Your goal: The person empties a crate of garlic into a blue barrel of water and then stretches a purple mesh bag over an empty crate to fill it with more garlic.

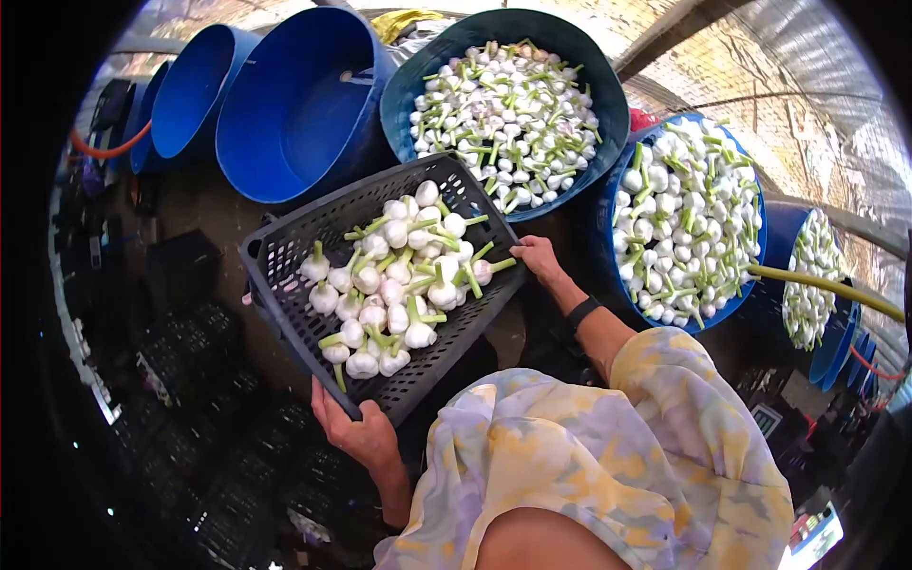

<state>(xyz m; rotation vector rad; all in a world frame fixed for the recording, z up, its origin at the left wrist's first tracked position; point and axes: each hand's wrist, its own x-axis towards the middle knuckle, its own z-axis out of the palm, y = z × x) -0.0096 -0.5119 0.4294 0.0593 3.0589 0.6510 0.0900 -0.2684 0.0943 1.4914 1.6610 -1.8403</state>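
Note:
Between my two hands I hold a black plastic crate (440, 366) with perforated walls, tilted in view. Inside it lies a heap of white garlic bulbs (369, 278) with short green stems, covering part of its floor. My left hand (359, 427) grips the near left corner, fingers wrapped under the wall. My right hand (538, 258) closes on the rim at the right corner, with a dark band on that wrist. Just beyond the crate stands a large dark green tub (404, 90) full of garlic.
At the right, a blue barrel (763, 223) is filled with garlic, a yellow-green hose (836, 288) reaching its edge. Another garlic-filled container (785, 223) stands farther right. Blue barrels (294, 104) line the upper left. Dark stacked crates (195, 351) occupy the lower left.

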